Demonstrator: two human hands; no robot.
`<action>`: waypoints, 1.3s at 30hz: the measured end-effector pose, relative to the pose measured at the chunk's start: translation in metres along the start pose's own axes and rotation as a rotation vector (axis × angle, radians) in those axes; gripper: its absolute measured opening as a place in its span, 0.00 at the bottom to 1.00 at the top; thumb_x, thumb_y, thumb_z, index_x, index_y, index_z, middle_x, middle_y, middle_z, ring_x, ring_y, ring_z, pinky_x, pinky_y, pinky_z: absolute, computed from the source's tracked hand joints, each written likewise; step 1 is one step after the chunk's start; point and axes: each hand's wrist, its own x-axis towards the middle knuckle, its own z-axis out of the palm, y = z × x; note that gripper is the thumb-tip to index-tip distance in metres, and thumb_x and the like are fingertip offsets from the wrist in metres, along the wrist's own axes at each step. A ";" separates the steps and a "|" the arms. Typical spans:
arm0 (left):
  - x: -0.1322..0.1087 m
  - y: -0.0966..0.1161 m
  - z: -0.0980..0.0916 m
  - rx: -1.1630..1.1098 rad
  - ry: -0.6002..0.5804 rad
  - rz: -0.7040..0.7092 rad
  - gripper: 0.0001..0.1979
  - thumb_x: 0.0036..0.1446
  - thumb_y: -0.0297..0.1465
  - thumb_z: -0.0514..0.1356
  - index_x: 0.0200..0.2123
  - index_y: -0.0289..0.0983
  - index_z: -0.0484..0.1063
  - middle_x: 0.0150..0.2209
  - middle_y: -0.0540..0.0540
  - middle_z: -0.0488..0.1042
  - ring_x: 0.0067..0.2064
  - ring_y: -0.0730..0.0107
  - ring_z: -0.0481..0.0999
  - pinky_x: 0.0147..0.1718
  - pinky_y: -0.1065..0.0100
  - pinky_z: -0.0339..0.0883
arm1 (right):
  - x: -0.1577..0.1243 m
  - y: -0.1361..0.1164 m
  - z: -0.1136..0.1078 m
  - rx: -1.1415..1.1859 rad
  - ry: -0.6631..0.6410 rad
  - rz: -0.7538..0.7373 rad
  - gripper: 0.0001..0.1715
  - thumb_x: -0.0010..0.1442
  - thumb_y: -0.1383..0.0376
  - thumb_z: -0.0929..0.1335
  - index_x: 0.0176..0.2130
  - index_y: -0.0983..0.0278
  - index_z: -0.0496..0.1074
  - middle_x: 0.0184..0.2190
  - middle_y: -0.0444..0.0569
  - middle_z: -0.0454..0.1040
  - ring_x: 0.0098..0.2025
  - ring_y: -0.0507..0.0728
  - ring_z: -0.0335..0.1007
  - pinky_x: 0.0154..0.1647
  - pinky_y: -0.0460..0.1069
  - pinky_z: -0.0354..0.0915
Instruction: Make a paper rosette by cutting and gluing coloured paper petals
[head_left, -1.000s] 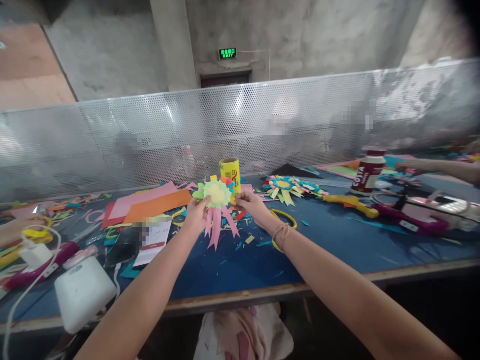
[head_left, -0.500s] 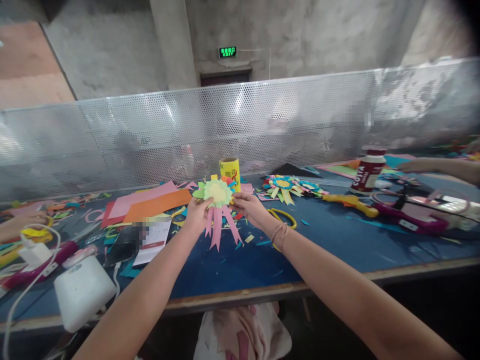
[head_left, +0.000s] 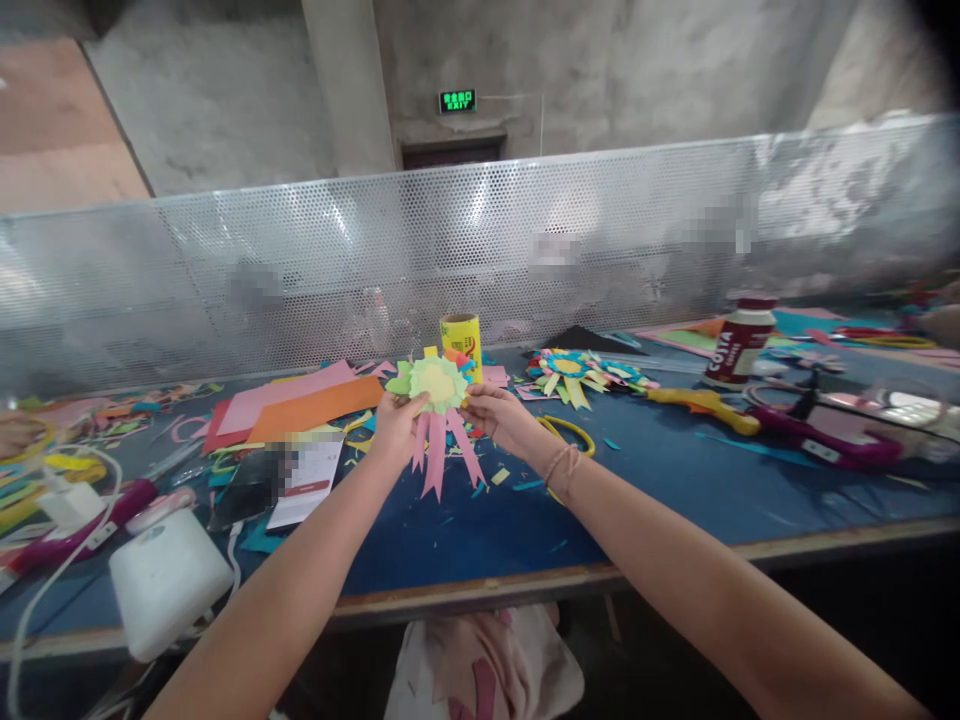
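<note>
The rosette [head_left: 436, 387] is held up above the worktop [head_left: 660, 480], its yellow centre turned toward the wearer, presumably so that its front can be seen. Its left lower edge is pinched between the thumb and fingers of the left hand [head_left: 396, 425], by which its weight seems to be borne. The pink tails [head_left: 431, 465] are left hanging toward the near side, apparently kept clear of the grip so as not to be creased. The thumb and fingers of the right hand [head_left: 501, 408] are drawn close together at the right edge, seemingly to steady or adjust it; whether anything is pinched there cannot be told.

The rosette is thus placed between the two hands, just right of the left fingertips and just left of the right ones. Behind it, on the far side, the yellow tube [head_left: 465, 345] is stood upright. The paper sheets [head_left: 315, 410] are stacked to the left, likely to be within reach, and the other rosettes [head_left: 566, 365] are laid to the far right, perhaps to be kept out of the way. The yellow loop [head_left: 574, 433] is partly hidden by the right wrist.
</note>
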 end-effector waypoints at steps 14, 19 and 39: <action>-0.001 -0.001 0.000 0.043 0.029 0.014 0.18 0.36 0.25 0.69 0.32 0.37 0.67 0.29 0.50 0.74 0.35 0.70 0.76 0.37 0.68 0.68 | 0.000 -0.001 0.000 0.019 -0.017 0.075 0.06 0.47 0.71 0.67 0.29 0.62 0.65 0.24 0.42 0.71 0.27 0.49 0.69 0.30 0.44 0.67; -0.002 -0.002 0.000 0.052 0.026 0.038 0.19 0.35 0.25 0.69 0.33 0.38 0.67 0.30 0.50 0.75 0.37 0.69 0.77 0.39 0.67 0.68 | -0.002 -0.001 0.002 0.017 -0.025 0.095 0.06 0.49 0.69 0.68 0.30 0.62 0.65 0.25 0.42 0.71 0.27 0.48 0.68 0.28 0.44 0.66; -0.006 -0.002 0.006 0.019 0.055 0.067 0.18 0.36 0.23 0.68 0.31 0.38 0.65 0.30 0.50 0.74 0.38 0.68 0.76 0.41 0.65 0.67 | -0.005 0.001 0.005 -0.063 -0.019 0.010 0.04 0.50 0.67 0.70 0.27 0.64 0.68 0.24 0.43 0.71 0.27 0.49 0.70 0.29 0.43 0.66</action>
